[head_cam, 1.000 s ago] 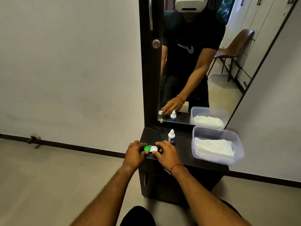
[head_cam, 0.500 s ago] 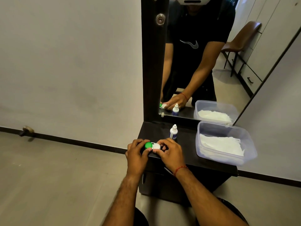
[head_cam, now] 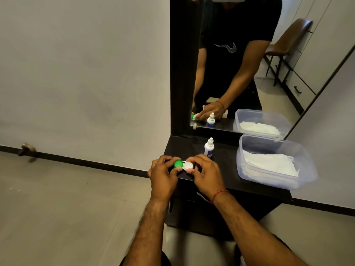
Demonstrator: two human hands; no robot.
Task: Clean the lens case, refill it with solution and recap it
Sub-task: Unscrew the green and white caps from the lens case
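Grip has tightened: our left hand (head_cam: 163, 173) pinches green cap (head_cam: 178, 163), right hand (head_cam: 203, 172) pinches white cap (head_cam: 188, 166). Lens case (head_cam: 184, 165) between both hands, caps on. We judge unscrewing begins; bottle (head_cam: 209, 148) beyond right hand untouched.

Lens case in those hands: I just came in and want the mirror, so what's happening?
A person holds the lens case at the front edge of the dresser with both hands: the left hand pinches the green cap, the right hand the white cap. Both caps are on. The solution bottle stands capped just behind, and the plastic tub of tissues sits untouched to the right.
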